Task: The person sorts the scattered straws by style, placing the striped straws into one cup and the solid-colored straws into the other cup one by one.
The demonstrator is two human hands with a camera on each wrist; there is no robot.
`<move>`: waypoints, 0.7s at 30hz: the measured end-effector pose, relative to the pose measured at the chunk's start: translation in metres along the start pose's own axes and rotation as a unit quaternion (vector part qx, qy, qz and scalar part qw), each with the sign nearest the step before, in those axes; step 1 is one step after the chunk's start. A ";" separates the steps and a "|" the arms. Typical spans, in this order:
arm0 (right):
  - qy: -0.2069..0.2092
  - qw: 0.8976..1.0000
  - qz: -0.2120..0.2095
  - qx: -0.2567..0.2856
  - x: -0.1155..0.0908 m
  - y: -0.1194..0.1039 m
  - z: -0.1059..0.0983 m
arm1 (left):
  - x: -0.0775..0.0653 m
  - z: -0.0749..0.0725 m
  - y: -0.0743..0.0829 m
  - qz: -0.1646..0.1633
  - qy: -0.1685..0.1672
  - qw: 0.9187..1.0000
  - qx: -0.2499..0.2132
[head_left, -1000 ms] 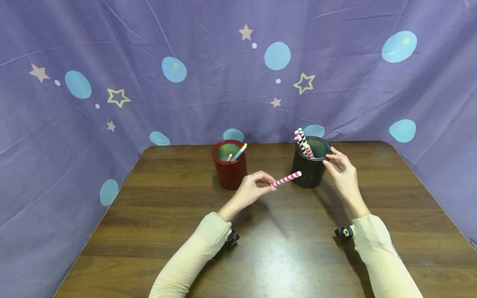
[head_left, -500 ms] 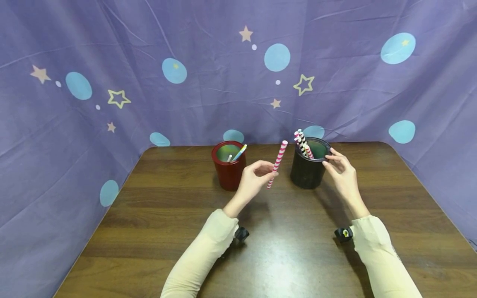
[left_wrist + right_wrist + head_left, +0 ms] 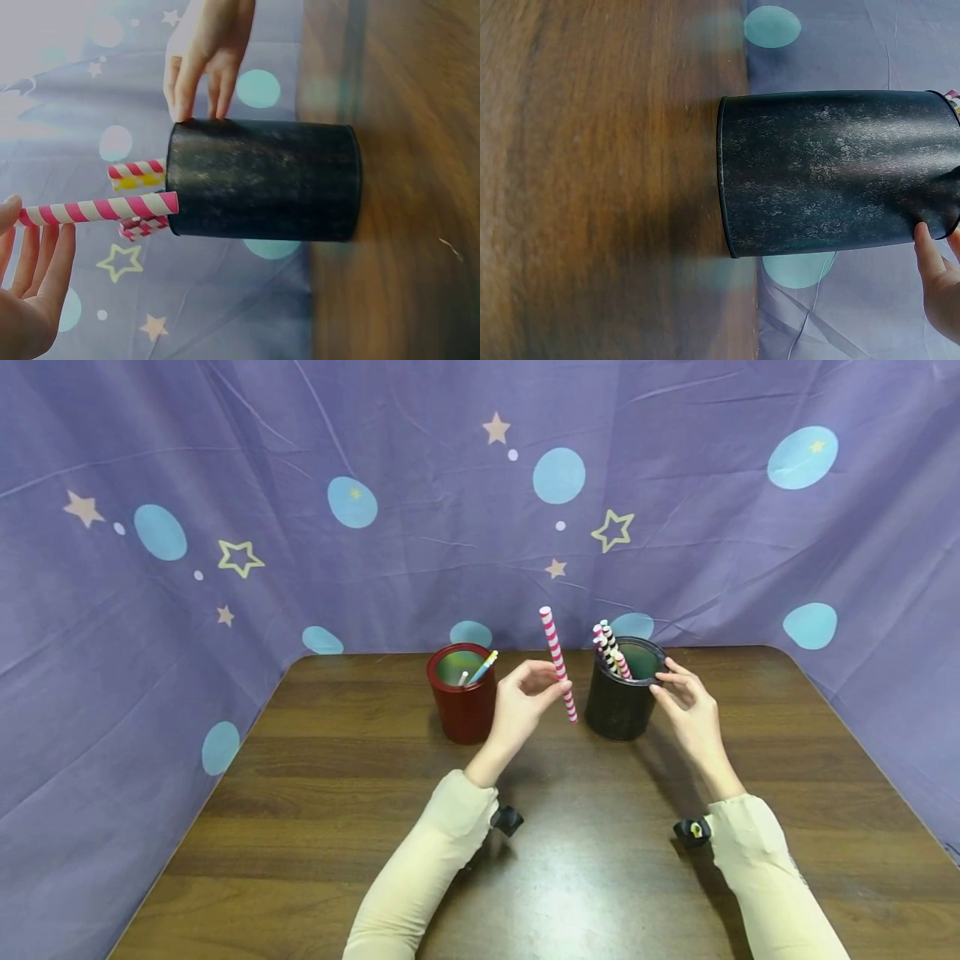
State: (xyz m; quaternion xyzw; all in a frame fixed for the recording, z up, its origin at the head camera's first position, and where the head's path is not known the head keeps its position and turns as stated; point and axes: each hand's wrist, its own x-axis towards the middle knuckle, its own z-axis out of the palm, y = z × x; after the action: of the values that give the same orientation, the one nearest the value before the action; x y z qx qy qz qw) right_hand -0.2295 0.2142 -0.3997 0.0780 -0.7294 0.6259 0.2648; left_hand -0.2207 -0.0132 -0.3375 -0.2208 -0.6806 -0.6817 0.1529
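Observation:
Between its thumb and fingers, my left hand pinches a pink-and-white striped stick. It stands nearly upright in the head view, its top leaning slightly left, just left of the black can. In the left wrist view the lower end of the stick overlaps the can's rim; I cannot tell whether they touch. My right hand holds the can's rim at the right side, thumb on the outer wall. Several patterned sticks lean left inside the black can, their lower parts hidden.
A red can stands left of my left hand, with a blue-and-yellow stick and a short white end in it. Both cans are on the wooden table. Behind it hangs a purple curtain.
My left hand has moved up and to the right, turning the striped stick from nearly lying flat to nearly upright. My right hand and both cans have stayed in place.

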 end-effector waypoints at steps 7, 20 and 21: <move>0.000 1.000 0.004 0.003 0.000 -0.001 0.000 | 0.008 0.009 0.003 0.017 0.023 0.999 -0.027; 0.002 1.000 0.008 0.005 0.000 -0.002 0.000 | 0.034 0.022 -0.014 0.036 0.056 0.996 -0.060; 0.001 1.000 0.008 0.005 0.000 -0.002 0.000 | 0.035 0.023 -0.014 0.036 0.056 0.996 -0.061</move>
State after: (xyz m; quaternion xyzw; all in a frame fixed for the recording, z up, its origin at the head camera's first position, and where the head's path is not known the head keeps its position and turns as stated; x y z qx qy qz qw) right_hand -0.2287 0.2134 -0.3984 0.0728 -0.7265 0.6317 0.2606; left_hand -0.2557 0.0135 -0.3322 -0.2155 -0.6195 -0.7275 0.2014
